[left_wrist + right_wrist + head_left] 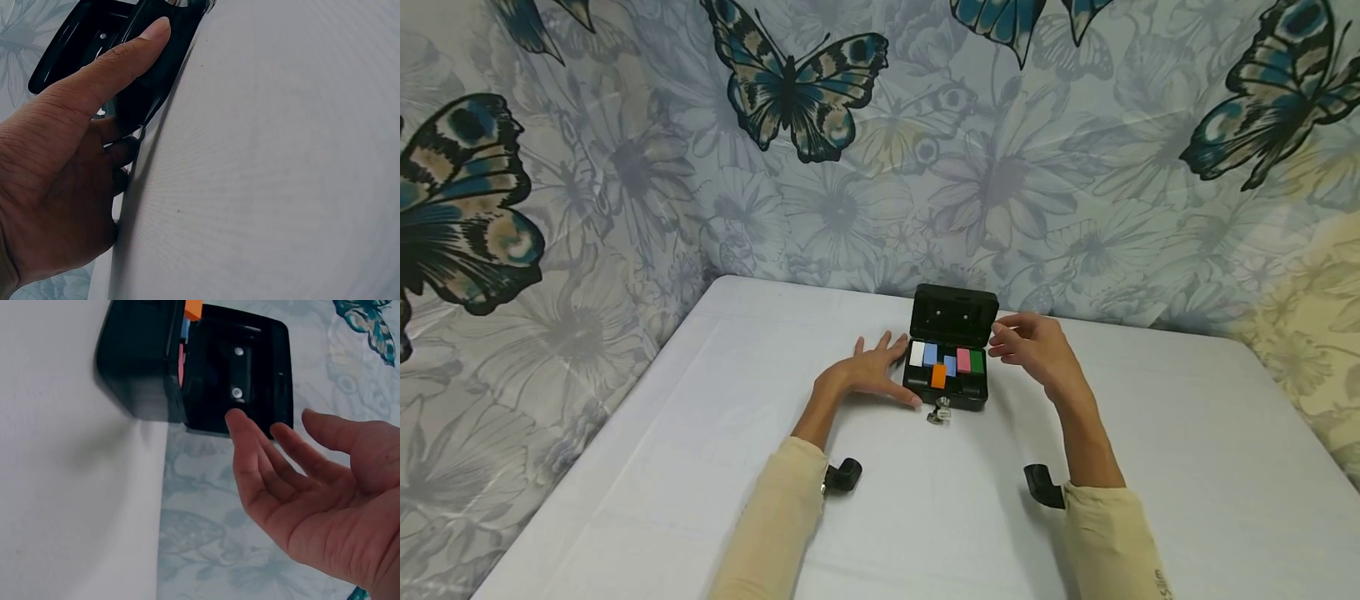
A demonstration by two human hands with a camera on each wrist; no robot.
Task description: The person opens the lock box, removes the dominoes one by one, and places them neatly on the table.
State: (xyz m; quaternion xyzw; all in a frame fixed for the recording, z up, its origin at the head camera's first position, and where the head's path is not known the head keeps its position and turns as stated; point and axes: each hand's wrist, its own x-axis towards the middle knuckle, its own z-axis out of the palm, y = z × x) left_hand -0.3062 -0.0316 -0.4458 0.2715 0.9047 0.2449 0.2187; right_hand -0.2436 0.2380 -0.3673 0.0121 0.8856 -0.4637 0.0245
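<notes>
A small black box (946, 392) stands on the table with its lid (954, 314) raised. Inside sit several coloured blocks: a white one (917, 353), blue ones (930, 355), an orange one (938, 376), a pink one (963, 360) and a green one (977, 361). My left hand (868, 372) lies at the box's left side with fingers spread; in the left wrist view its thumb (128, 59) rests along the box. Beside the lid's right edge, my right hand (1033, 348) hovers with loosely bent fingers and nothing between them (325, 494).
A small shiny metal piece (939, 411) is at the front of the box. White cloth covers the table (925, 517). Behind it hangs a butterfly-patterned cloth (842, 208), close to the table's back edge. Black mounts (844, 475) stick out from both sleeves.
</notes>
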